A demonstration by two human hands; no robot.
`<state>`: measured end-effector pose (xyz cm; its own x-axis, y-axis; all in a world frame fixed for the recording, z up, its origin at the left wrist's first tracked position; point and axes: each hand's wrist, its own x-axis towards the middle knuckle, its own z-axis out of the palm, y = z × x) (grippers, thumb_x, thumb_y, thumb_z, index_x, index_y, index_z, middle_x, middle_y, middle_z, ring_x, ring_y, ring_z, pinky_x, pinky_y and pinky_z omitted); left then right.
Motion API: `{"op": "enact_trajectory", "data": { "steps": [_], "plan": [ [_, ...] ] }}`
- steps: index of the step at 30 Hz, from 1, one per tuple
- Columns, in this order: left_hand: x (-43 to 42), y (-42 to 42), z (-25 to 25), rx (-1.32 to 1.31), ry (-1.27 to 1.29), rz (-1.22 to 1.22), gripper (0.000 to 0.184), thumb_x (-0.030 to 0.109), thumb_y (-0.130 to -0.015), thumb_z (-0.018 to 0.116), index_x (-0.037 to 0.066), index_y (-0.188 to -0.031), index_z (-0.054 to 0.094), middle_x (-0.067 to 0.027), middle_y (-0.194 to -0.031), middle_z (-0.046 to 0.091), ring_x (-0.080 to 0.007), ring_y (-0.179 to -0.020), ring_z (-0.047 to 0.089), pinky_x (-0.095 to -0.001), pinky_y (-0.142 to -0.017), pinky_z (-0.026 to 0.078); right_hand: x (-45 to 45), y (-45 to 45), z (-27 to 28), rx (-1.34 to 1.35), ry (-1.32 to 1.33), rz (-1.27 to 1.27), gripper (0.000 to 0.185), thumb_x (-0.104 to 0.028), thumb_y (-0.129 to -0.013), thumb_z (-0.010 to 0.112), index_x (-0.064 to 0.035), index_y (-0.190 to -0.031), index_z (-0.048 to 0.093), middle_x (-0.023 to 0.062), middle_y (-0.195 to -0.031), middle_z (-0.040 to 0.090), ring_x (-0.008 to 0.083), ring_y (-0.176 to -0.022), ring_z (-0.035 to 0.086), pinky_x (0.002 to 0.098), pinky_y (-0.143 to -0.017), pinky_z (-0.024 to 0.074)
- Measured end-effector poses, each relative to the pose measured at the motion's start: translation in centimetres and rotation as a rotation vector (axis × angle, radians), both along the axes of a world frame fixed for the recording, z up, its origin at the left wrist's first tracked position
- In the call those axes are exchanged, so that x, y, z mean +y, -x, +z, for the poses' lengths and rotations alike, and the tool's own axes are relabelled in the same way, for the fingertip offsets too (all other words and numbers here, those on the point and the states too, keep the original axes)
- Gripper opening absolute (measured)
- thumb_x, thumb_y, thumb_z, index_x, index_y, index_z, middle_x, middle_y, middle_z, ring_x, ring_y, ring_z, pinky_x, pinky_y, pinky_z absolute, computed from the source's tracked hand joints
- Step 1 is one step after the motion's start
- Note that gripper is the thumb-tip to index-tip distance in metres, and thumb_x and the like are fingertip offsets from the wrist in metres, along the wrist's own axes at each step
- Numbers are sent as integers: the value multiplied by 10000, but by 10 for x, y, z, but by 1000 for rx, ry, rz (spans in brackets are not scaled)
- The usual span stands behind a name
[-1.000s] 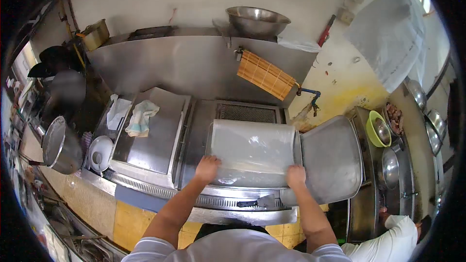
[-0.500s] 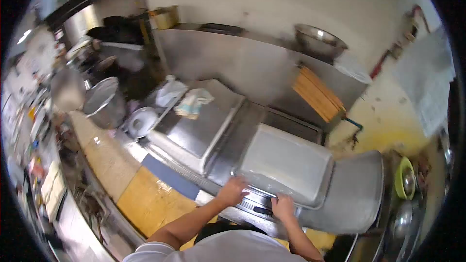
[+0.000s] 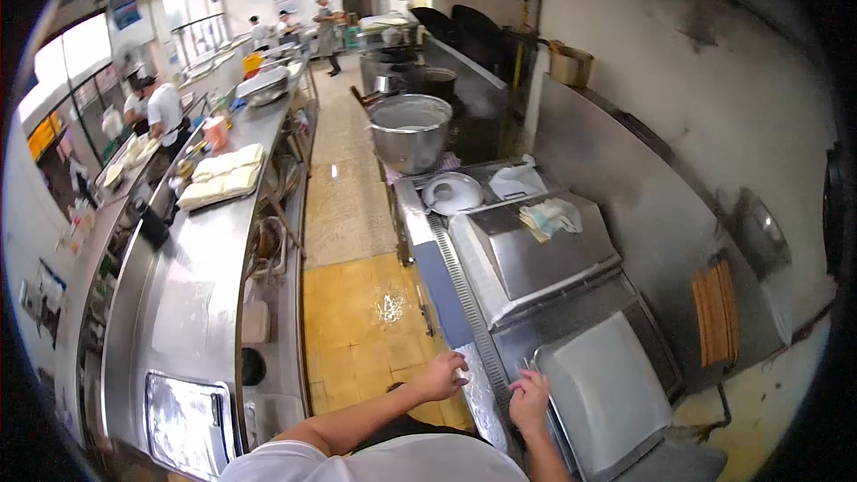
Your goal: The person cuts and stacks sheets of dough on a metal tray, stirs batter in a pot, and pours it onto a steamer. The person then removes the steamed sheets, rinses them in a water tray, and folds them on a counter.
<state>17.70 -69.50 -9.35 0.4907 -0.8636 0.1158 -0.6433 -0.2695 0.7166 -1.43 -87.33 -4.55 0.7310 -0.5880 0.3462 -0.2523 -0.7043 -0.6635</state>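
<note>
My left hand (image 3: 444, 376) hovers over the inner edge of the steel cooking unit, beside a shiny foil-like strip (image 3: 486, 393). Its fingers are loosely curled, with a gap between thumb and fingertips and nothing visible in them. A short way to the right is my right hand (image 3: 530, 395), its fingers partly bent and apart, also empty as far as I can see. It is close to the near-left edge of a large pale metal lid (image 3: 611, 393). Farther along the unit, a sloped steel cover (image 3: 540, 245) carries a crumpled cloth (image 3: 551, 217).
A big steel pot (image 3: 410, 138) and a round lid (image 3: 453, 193) stand beyond the sloped cover. A wet yellow floor (image 3: 361, 312) runs left of me. Across it, a steel worktable (image 3: 192, 290) bears trays. Several people work farther back. A slatted wooden board (image 3: 715, 314) hangs at right.
My view has swung left and up toward the aisle and the room. Both hands, earlier at the near edge of the pale lid, have come away from it.
</note>
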Motion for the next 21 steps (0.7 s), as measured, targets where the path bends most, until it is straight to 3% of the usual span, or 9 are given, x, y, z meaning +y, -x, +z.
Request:
{"op": "enact_trajectory", "data": {
  "steps": [2, 5, 9, 11, 14, 19, 21],
  "plan": [
    [17, -15, -13, 94, 6, 86, 273, 218, -853, 789, 85, -1077, 709, -182, -1280, 649, -384, -1195, 602, -463, -1030, 493, 2, -18, -4, 17, -4, 74, 116, -67, -757, 609, -85, -705, 711, 161, -1100, 699, 392, -1067, 598, 501, -993, 452],
    [50, -33, 24, 66, -36, 144, 307, 247, -868, 786, 65, -1103, 708, -193, -1290, 645, -392, -1201, 602, -465, -1036, 493, 16, -52, -3, 24, 8, 116, 83, -74, -759, 637, -89, -728, 712, 153, -1100, 699, 385, -1054, 604, 497, -986, 459],
    [97, -78, 21, 59, -57, 227, 357, 273, -884, 785, 47, -1150, 710, -200, -1326, 628, -399, -1248, 581, -459, -1082, 472, 50, -117, 8, -4, 3, 159, 19, -105, -768, 724, -94, -777, 713, 145, -1095, 699, 382, -1054, 611, 489, -968, 470],
    [125, -102, 28, 59, -41, 280, 358, 279, -884, 784, 42, -1143, 712, -201, -1317, 637, -395, -1247, 584, -457, -1079, 474, 71, -155, 14, 2, -6, 203, 78, -129, -788, 772, -82, -807, 713, 147, -1092, 696, 379, -1068, 613, 482, -961, 475],
    [173, -144, 6, 88, -3, 385, 348, 274, -871, 789, 58, -1133, 714, -219, -1285, 650, -415, -1200, 602, -460, -1037, 498, 111, -220, 26, -8, -35, 242, 61, -112, -799, 747, -68, -833, 722, 157, -1091, 701, 367, -1071, 624, 465, -974, 480],
    [271, -199, 11, 153, 7, 575, 324, 259, -875, 792, 49, -1111, 722, -207, -1235, 682, -399, -1181, 622, -454, -1026, 498, 177, -324, 42, 56, 61, 408, 295, -94, -817, 715, -8, -1098, 681, 175, -1137, 664, 371, -1115, 608, 456, -997, 478],
    [307, -216, 18, 181, 18, 659, 314, 261, -878, 792, 45, -1097, 726, -202, -1229, 688, -393, -1185, 622, -452, -1033, 491, 207, -363, 46, 53, 46, 460, 296, -91, -817, 711, -8, -1100, 681, 179, -1135, 663, 374, -1119, 605, 450, -997, 479]
  ]
}}
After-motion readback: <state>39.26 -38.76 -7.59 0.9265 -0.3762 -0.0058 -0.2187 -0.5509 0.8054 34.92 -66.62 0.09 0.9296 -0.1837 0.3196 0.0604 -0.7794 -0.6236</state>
